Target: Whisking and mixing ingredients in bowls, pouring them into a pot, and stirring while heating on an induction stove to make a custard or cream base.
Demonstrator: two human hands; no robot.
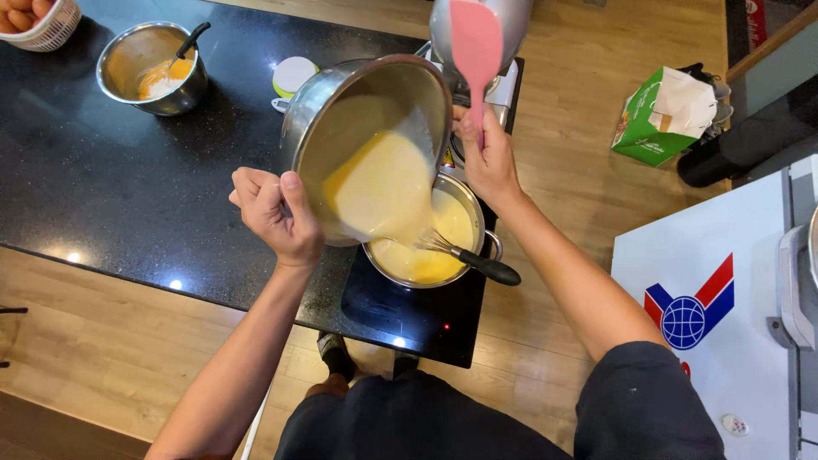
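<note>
Two hands hold one tilted steel pot (366, 128): the left hand (273, 213) is closed on its near rim, the right hand (487, 158) grips the far side together with one pink spatula (475, 43). Yellow batter pours into a lower pot (464, 213) with one whisk (469, 255). On the black tabletop (94, 187) stands one steel bowl (153, 68). One green-white carton (665, 115) lies on the floor.

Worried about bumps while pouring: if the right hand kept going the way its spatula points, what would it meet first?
Probably the grey metal appliance behind the stove: the right hand aims its pink spatula straight up-frame at it, though depth is unclear.
</note>
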